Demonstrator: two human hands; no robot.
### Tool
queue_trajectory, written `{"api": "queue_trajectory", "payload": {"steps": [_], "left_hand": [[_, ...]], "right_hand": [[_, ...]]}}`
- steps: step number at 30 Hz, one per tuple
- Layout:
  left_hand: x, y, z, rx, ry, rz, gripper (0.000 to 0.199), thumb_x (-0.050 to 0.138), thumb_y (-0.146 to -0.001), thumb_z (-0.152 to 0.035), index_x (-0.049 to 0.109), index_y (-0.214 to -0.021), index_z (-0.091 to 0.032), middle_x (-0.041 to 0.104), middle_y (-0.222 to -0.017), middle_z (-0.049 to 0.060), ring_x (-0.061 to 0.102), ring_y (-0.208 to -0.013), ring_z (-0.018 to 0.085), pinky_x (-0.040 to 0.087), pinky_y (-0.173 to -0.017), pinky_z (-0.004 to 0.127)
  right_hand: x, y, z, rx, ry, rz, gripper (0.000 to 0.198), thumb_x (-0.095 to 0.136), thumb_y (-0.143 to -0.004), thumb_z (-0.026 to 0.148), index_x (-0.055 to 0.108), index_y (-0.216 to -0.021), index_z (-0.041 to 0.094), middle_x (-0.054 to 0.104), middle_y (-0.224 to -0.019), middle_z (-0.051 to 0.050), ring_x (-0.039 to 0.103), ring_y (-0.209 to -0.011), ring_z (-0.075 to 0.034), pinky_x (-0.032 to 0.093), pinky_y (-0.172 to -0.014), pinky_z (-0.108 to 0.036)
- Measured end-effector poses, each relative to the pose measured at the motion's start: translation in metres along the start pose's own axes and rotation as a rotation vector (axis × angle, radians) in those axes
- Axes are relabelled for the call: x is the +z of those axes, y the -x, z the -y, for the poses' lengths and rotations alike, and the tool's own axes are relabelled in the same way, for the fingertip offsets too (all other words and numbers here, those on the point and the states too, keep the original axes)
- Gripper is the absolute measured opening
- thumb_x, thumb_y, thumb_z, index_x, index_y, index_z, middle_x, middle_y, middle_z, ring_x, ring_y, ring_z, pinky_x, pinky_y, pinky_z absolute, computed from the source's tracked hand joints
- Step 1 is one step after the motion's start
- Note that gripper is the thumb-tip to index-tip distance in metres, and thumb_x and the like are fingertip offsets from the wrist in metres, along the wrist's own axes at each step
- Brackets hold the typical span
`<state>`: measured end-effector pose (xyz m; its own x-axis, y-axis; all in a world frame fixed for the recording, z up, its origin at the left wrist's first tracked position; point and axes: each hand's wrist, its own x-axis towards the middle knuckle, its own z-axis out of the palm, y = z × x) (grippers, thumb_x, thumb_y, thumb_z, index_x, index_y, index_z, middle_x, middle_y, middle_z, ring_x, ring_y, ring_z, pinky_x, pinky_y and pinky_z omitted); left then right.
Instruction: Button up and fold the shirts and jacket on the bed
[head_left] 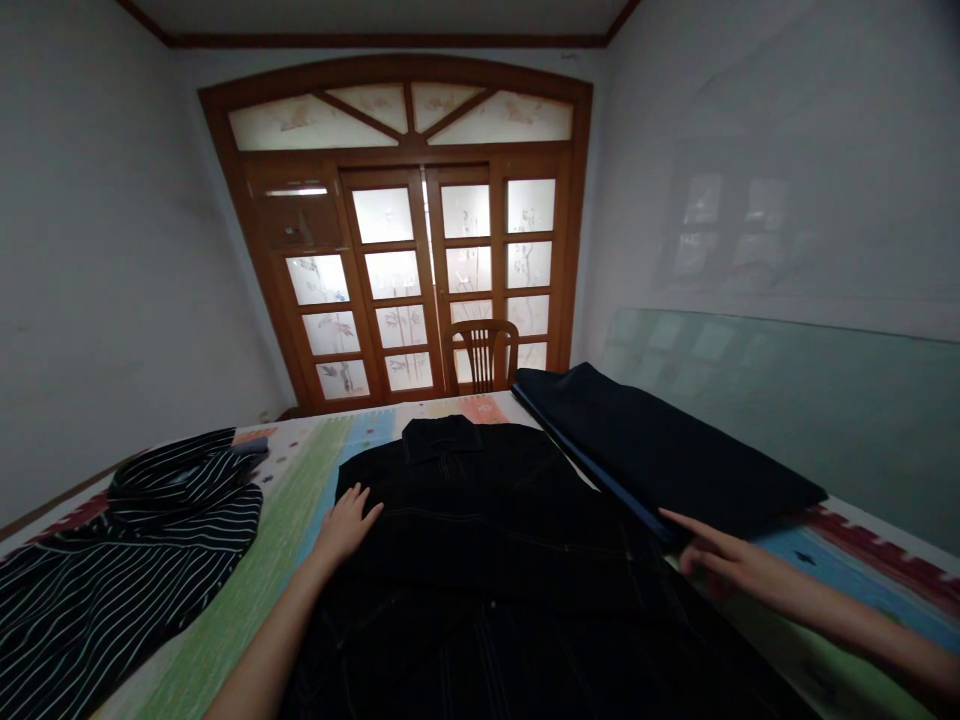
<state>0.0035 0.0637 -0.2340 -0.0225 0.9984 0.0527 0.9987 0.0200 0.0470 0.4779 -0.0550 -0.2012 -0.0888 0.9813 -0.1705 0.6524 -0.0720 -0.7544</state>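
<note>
A black collared shirt (480, 520) with pale stitching lies spread on the bed, its collar at the far end. My left hand (349, 522) rests on the shirt's left shoulder, fingers spread flat. Out to the right, my right hand (716, 558) is at the shirt's right edge, close to a folded dark navy cloth (645, 430). Its index finger points forward and the others are curled below, partly blurred. I see no fabric gripped in it; whether the fingertip touches the navy cloth is unclear.
On the left lies a black-and-white striped garment (172, 540). A colourful patterned sheet (300, 490) covers the bed. A wooden chair (481, 350) stands beyond the far edge, before wooden glass-paned doors (409, 270). A pale green panel (810, 400) leans along the right wall.
</note>
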Motion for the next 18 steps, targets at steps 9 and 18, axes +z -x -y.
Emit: {"api": "queue_trajectory", "payload": {"steps": [9,18], "left_hand": [[0.0,-0.001,0.001,0.027,-0.043,0.006,0.052,0.027,-0.08,-0.037,0.034,-0.12,-0.005,0.029,-0.129,0.013,0.022,-0.12,0.021,0.022,-0.097,0.033],[-0.005,0.002,-0.003,-0.005,-0.033,0.001,0.051,0.028,-0.079,-0.039,0.035,-0.12,-0.01,0.028,-0.13,0.011,0.024,-0.119,0.021,0.025,-0.095,0.036]], "right_hand": [[0.024,0.009,-0.005,-0.185,0.235,-0.131,0.052,0.036,-0.072,0.048,0.043,-0.116,0.019,0.051,-0.112,-0.009,0.048,-0.1,-0.024,0.039,-0.085,-0.033],[0.042,-0.001,0.014,-0.285,0.727,-0.336,0.043,0.044,-0.071,0.032,0.049,-0.112,0.018,0.031,-0.127,-0.015,0.046,-0.102,-0.03,0.042,-0.081,-0.042]]}}
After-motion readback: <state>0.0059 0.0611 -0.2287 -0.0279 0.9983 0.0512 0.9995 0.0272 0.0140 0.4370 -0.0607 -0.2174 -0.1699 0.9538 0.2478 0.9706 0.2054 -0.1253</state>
